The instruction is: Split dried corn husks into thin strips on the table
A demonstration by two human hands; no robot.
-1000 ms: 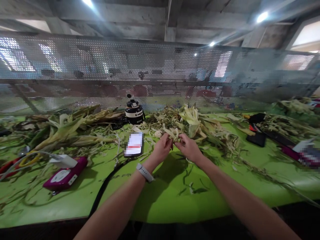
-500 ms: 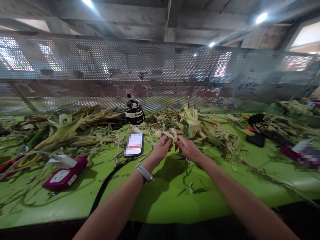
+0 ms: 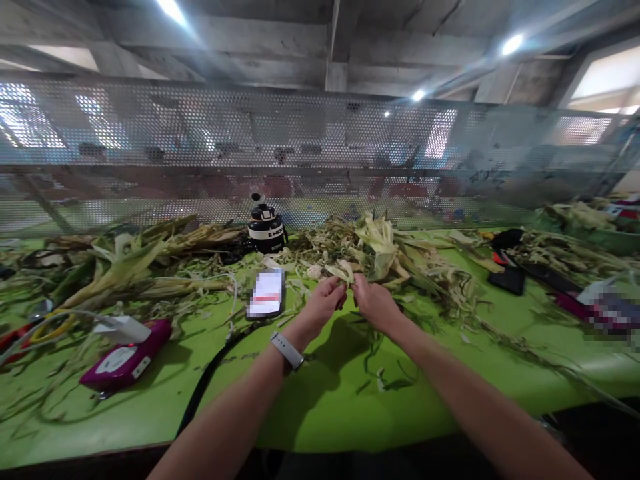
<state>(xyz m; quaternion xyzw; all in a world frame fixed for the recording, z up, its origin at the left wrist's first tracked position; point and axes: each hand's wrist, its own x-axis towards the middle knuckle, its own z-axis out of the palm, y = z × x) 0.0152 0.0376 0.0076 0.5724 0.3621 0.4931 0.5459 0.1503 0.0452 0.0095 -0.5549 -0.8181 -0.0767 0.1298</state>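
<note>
My left hand (image 3: 324, 301), with a pale watch band on its wrist, is closed in a pinch on a pale strip of corn husk (image 3: 343, 271). Close beside it, my right hand (image 3: 374, 304) pinches the same husk piece from the right. The husk shows above and between my fingertips; the rest of it is hidden by the fingers. Just behind my hands lies a heap of dry husk shreds (image 3: 330, 239), with a larger pale bundle of corn husks (image 3: 379, 243) on it. A small cream-coloured knotted piece (image 3: 314, 271) lies left of the strip.
A phone (image 3: 267, 293) with a lit screen lies left of my hands, with a black strap (image 3: 215, 367) below it. Behind stands a black-and-white bottle (image 3: 267, 233). A purple power block (image 3: 126, 359) is at left, more husks (image 3: 125, 260) behind it. A perforated metal screen (image 3: 300, 133) bounds the green table.
The view has shifted slightly, so things sit a little lower and further left. My hands stay at the husk strip, and my right fingers are drawn in more.
</note>
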